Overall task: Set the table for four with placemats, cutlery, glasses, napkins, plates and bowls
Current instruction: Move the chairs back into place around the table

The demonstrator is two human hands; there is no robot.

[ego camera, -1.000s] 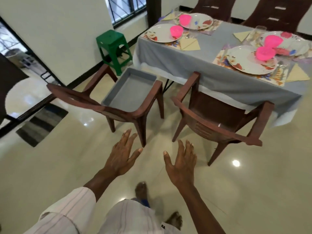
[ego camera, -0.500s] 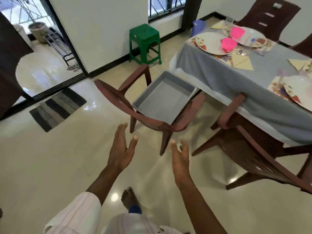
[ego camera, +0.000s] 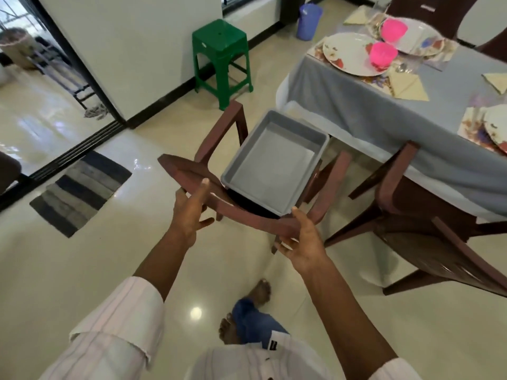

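Bright daylight; floor (ego camera: pixel 196 313) glare (edges warped, blurred).

Green stool (ego camera: pixel 220 58) is sitting at 12 o'clock by the white wall (ego camera: pixel 131 50), striped mat (ego camera: pixel 82 192) lying at 9, brown chair (ego camera: pixel 238 211) standing centre, table (ego camera: pixel 370 116) at 2, floor (ego camera: pixel 82 270) gleaming
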